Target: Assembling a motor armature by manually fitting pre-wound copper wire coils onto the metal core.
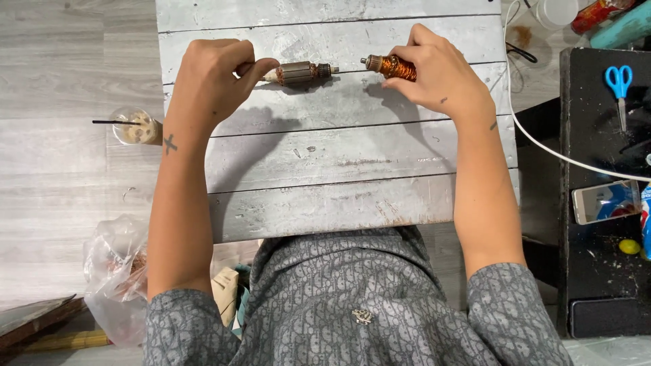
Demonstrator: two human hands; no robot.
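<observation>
Grey patterned short-sleeved shirt (pixel 359 305) fills the bottom of the shot, w/ 2 bare forearms reaching up over a whitewashed, scuffed wooden plank tabletop (pixel 339 163). Left hand (pixel 213 78) is curled nearly closed, thumb & forefinger pinching the shaft end of a grey-brown cylindrical motor armature w/ bare steel core (pixel 298 72), which lies level just above the planks near the top centre. Right hand (pixel 437 74) is also curled, fingers wrapped round a 2nd motor armature wound w/ shiny copper wire (pixel 390 66), its shaft tip pointing left toward the 1st; the 2 tips are near each other but apart. On the grey floor at left: clear plastic cup of iced drink w/ black straw (pixel 135 127) & crumpled clear plastic bag (pixel 115 271). At right, a black side surface (pixel 597 271) carries blue-handled scissors (pixel 618 85) & a white smartphone (pixel 605 201); a white cable (pixel 542 146) curves past.
</observation>
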